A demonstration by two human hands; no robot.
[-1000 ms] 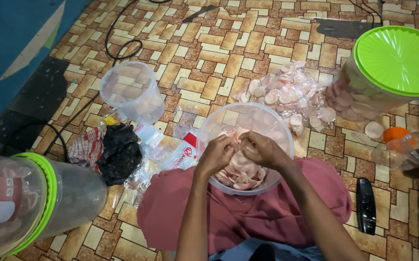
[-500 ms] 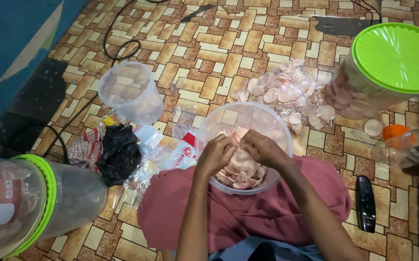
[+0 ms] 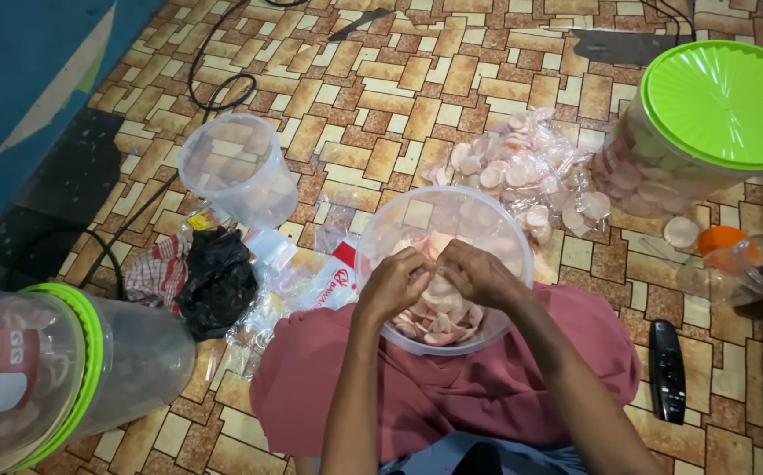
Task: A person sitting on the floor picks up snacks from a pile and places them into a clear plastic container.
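Far left of the hands, a large clear plastic jar with a green rim (image 3: 56, 378) is seen lying on its side. Between it and the left hand, a crumpled black plastic bag (image 3: 214, 281) is found beside a red-and-white checked cloth (image 3: 154, 273), with clear plastic wrappers (image 3: 289, 281) strewn nearer the wrist. Above these, an empty clear plastic tub (image 3: 239, 171) is set on the tiled floor (image 3: 381, 97).

The left hand (image 3: 393, 286) and right hand (image 3: 476, 274) are held together, fingers curled and touching, over a round clear plastic bowl (image 3: 399, 230) resting on a pink cloth (image 3: 452, 387) across the lap. Pale pink round crackers (image 3: 439, 317) are contained in the bowl; several are pinched between the fingertips of both hands.

Beyond the right hand, a heap of bagged pale crackers (image 3: 522, 171) is spread. Further right, a large clear jar with a lime-green lid (image 3: 725, 101) is placed, filled with crackers. Below it, a small clear bottle with an orange cap (image 3: 738, 264) is laid, and a black remote control (image 3: 667, 369) is seen near the right forearm.
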